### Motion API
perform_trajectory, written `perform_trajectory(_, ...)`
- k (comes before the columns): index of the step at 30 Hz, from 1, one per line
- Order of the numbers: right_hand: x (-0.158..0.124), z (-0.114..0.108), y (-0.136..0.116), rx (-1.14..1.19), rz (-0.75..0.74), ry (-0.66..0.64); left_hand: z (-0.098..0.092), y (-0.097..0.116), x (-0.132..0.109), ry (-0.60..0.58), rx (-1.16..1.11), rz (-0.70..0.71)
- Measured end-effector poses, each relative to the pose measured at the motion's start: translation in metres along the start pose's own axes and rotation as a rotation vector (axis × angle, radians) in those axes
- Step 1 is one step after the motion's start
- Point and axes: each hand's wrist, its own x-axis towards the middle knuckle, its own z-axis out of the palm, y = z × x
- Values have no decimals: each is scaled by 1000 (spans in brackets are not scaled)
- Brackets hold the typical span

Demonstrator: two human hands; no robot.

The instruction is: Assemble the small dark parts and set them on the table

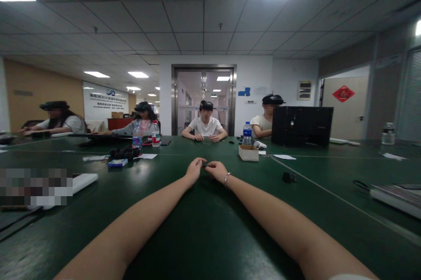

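Observation:
Both of my arms reach forward over the green table point(210, 231), and my hands come close together near its middle. My right hand point(217, 170), with a silver bracelet point(226, 178) at the wrist, is closed in a pinch on a small dark piece point(205, 166). It is too small to name. Just to the left, my left hand point(194, 171) has its thumb and fingers drawn together, tips close to that piece. Whether the left fingers hold anything themselves is hidden.
A small open cardboard box point(248, 153) stands beyond my right hand, a water bottle point(247, 133) behind it. A black object point(289, 177) lies to the right. Left are a blue-white packet point(117, 163) and two bottles. Several people in headsets sit opposite, near a monitor point(302, 125).

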Motion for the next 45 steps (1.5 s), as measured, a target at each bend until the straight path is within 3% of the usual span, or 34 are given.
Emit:
perform_trajectory(4, 1, 1, 1, -18, -7, -15, -3, -6, 3, 60, 6, -6)
perform_trajectory(10, 2, 2, 6, 21, -26, -24, -6, -4, 3, 123, -180, -64)
perform_trajectory(17, 5, 3, 12, 23, -62, -26, -6, 4, -5, 12, -172, -115)
perform_trajectory(31, 9, 3, 16, 150, 9, 96, -7, -2, -2, 5, -121, -123)
perform_trajectory(45, 11, 1, 18, 499, 108, -9, -8, -5, 5, -15, -193, -159)
